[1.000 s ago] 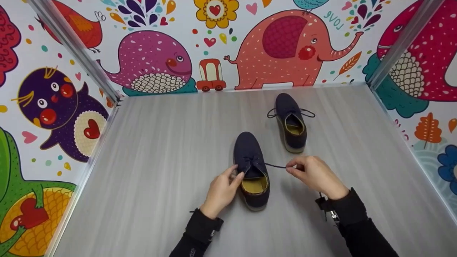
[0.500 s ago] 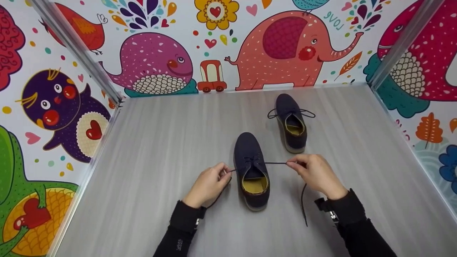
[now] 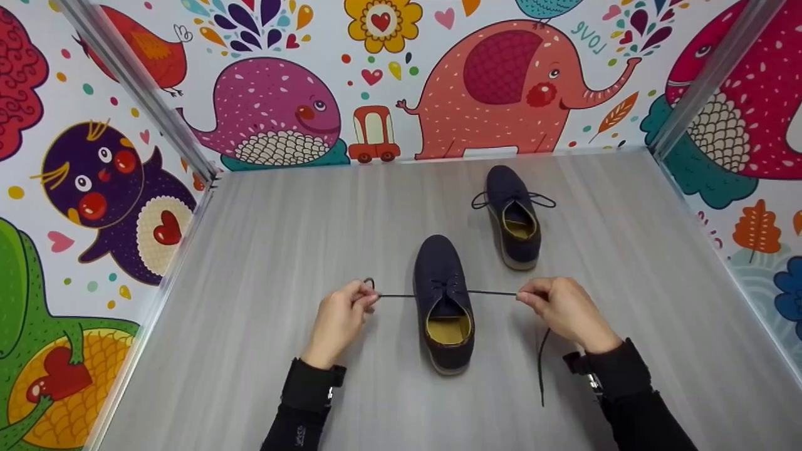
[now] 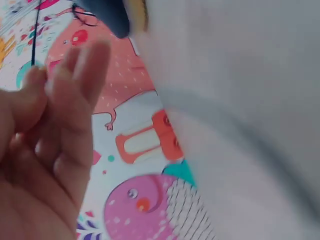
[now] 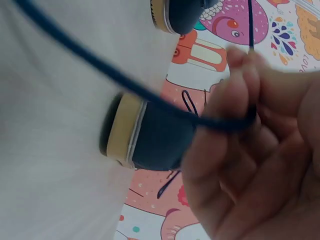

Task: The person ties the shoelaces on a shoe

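Note:
A navy lace-up shoe (image 3: 437, 260) with a yellowish insole stands on the floor in the head view, toe pointing away. On its left, my left hand (image 3: 338, 322) pinches one shoelace end (image 3: 398, 295), drawn straight out sideways. My right hand (image 3: 567, 310) pinches the opposite shoelace end (image 3: 493, 292), also taut, and its loose tail hangs below the palm. In the left wrist view thumb and fingertips meet on the dark lace (image 4: 35, 42). The right wrist view has the lace tail (image 5: 127, 81) curving away from the fingers. A simple crossing lies over the tongue.
A matching shoe (image 3: 506, 185), its laces tied in a bow, stands farther back to the right. Grey wood-grain flooring (image 3: 301, 238) runs up to a back wall (image 3: 376, 81) and side walls printed with cartoon animals. Metal posts (image 3: 708, 81) mark the corners.
My left hand has left the shoe's side, taken the left lace end and pulled it out to the left. My right hand, holding its lace throughout, has shifted slightly right.

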`<state>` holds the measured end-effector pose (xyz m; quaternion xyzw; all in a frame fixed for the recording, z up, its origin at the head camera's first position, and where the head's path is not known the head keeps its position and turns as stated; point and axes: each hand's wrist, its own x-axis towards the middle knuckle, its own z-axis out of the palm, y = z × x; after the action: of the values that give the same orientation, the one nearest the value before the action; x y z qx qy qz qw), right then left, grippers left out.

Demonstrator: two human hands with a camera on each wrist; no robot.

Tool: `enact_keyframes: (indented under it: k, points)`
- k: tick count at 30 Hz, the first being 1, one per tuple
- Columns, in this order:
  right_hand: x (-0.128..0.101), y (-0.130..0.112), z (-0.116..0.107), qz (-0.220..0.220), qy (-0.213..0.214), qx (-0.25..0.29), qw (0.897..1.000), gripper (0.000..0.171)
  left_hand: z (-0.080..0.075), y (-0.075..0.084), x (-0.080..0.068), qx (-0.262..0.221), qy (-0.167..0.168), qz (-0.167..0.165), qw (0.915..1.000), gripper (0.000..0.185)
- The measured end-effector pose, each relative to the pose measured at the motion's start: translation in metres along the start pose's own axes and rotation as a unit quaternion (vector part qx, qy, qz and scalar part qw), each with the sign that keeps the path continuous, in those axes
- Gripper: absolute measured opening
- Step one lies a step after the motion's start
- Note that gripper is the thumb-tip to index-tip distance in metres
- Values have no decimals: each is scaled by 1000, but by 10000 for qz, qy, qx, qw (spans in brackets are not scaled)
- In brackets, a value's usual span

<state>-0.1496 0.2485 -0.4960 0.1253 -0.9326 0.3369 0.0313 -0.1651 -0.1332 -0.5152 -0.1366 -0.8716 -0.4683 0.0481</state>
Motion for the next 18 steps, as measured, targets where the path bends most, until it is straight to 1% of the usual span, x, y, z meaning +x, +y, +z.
enact_keyframes:
  k: [1, 2, 3, 4, 5, 7, 8, 9, 10, 11, 12, 13, 14, 15, 16, 17, 18]
  points:
    - [-2, 0, -2, 53, -103, 87, 9999, 10, 1, 2, 1, -583, 93, -298, 9978, 7]
    - [-3, 0, -4, 114, -178, 156, 9997, 11, 2, 4, 3, -1162, 198, -575, 9914, 8]
    - [-5, 0, -6, 178, -221, 209, 9994, 11, 3, 6, 5, -1728, 310, -847, 9808, 9]
    - [-7, -1, -8, 223, -231, 236, 9992, 10, 3, 8, 7, -2272, 425, -1075, 9670, 11]
    - [-8, -1, -10, 265, -237, 258, 9990, 10, 4, 11, 11, -2767, 569, -1242, 9512, 13]
    - [-12, -2, -14, 329, -254, 282, 9987, 9, 4, 15, 19, -3528, 854, -1469, 9201, 16]
    - [-13, -2, -16, 358, -272, 290, 9986, 9, 4, 17, 24, -3828, 970, -1519, 9061, 17]
    - [-15, -3, -18, 381, -293, 304, 9984, 9, 3, 19, 28, -4064, 1048, -1568, 8940, 18]
    - [-17, -3, -19, 394, -304, 315, 9983, 9, 3, 20, 33, -4185, 1048, -1620, 8875, 18]
    - [-19, -4, -21, 402, -312, 314, 9982, 9, 3, 21, 37, -4157, 948, -1658, 8892, 18]
    - [-21, -4, -22, 403, -309, 308, 9982, 10, 2, 22, 40, -3963, 733, -1745, 8984, 16]
    - [-22, -4, -24, 397, -303, 305, 9983, 9, 2, 22, 43, -3685, 409, -1875, 9096, 15]
    - [-24, -5, -24, 404, -301, 304, 9983, 9, 2, 23, 43, -3279, 27, -1982, 9237, 17]
    - [-25, -5, -25, 392, -297, 296, 9983, 9, 3, 22, 43, -2795, -387, -2073, 9367, 23]
    - [-26, -6, -25, 371, -302, 284, 9984, 9, 6, 22, 42, -2329, -787, -2135, 9455, 31]
    - [-27, -6, -25, 355, -314, 272, 9985, 8, 10, 21, 40, -1924, -1125, -2151, 9508, 38]
    - [-28, -7, -25, 331, -317, 269, 9986, 8, 15, 20, 38, -1626, -1381, -2182, 9523, 44]
